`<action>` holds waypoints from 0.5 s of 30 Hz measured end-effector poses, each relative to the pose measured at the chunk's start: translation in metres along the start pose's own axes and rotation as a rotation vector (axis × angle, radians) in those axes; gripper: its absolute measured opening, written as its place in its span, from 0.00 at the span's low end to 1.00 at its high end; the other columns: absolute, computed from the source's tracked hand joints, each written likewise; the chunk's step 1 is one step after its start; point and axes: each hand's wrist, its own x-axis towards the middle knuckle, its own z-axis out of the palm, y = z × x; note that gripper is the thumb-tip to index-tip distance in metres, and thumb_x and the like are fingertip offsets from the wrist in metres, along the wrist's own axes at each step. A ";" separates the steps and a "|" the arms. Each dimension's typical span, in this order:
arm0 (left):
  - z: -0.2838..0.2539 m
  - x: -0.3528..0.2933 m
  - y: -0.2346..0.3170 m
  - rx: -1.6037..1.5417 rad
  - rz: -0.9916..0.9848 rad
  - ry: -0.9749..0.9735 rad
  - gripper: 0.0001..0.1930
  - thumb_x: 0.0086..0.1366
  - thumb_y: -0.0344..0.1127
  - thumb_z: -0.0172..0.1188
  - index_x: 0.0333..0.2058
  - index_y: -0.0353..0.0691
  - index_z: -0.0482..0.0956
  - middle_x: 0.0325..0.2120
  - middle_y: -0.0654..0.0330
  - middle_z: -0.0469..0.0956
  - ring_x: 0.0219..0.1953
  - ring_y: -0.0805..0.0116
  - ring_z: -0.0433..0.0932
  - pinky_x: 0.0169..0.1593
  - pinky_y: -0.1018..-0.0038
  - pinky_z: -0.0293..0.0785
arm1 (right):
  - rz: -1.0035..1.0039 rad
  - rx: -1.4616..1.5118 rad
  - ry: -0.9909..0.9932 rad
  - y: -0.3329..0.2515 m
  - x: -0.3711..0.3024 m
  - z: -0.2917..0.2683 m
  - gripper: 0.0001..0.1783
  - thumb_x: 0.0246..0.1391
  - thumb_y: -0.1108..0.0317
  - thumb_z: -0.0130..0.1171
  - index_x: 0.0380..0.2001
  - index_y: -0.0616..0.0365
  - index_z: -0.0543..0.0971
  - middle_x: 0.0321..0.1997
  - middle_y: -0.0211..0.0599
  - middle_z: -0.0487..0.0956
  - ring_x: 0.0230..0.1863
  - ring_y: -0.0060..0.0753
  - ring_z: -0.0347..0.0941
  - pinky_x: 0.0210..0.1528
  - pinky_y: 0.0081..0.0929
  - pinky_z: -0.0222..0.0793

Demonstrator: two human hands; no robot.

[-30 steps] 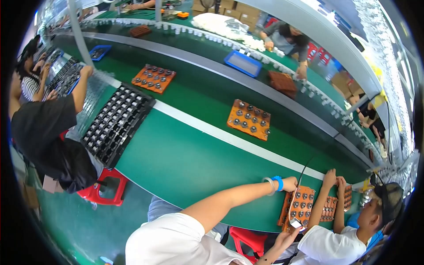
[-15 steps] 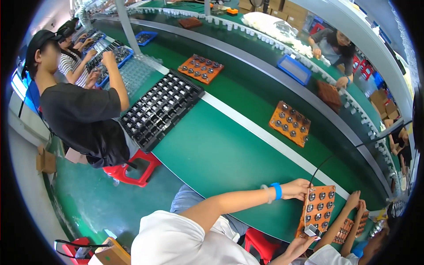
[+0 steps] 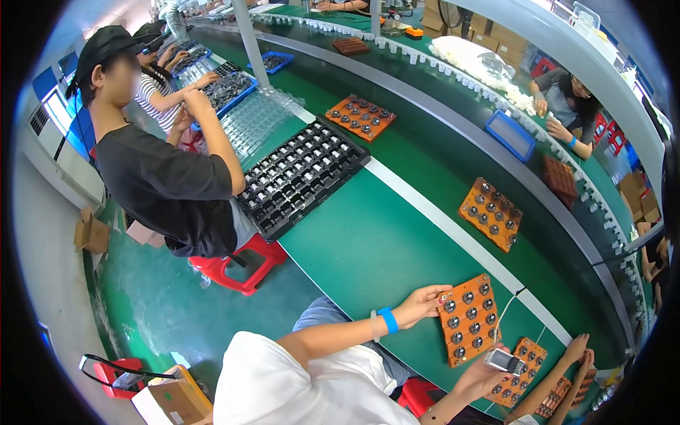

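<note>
My left hand (image 3: 419,306), with a blue wristband, grips the upper left corner of an orange board (image 3: 457,331). Rows of dark, shiny round parts sit in this board, which is tilted. In my right hand (image 3: 471,379) is a small silver-and-white box-shaped device (image 3: 501,360), held near the board's lower right corner. A thin cable (image 3: 507,309) runs up from around the device. A second orange board (image 3: 531,352) with similar round parts lies just right of the first, partly covered by the device and my right hand.
Left along the green bench stands a black compartment tray (image 3: 304,177) beside a seated co-worker (image 3: 163,170). Orange boards (image 3: 491,212) lie on the dark green strip beyond the white line. Another person's hands (image 3: 579,350) are close on my right. A blue tray (image 3: 511,134) sits farther back.
The board in my left hand has shifted left, and a second board shows to its right. My right hand has moved up slightly with the device. The whole view has turned somewhat.
</note>
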 end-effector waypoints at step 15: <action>-0.049 -0.117 0.036 0.962 0.235 0.163 0.18 0.58 0.33 0.60 0.49 0.43 0.75 0.53 0.59 0.69 0.59 0.61 0.62 0.57 0.69 0.61 | 0.037 -0.600 0.167 0.080 -0.006 -0.015 0.26 0.62 0.54 0.43 0.54 0.63 0.60 0.60 0.47 0.62 0.57 0.39 0.61 0.60 0.35 0.57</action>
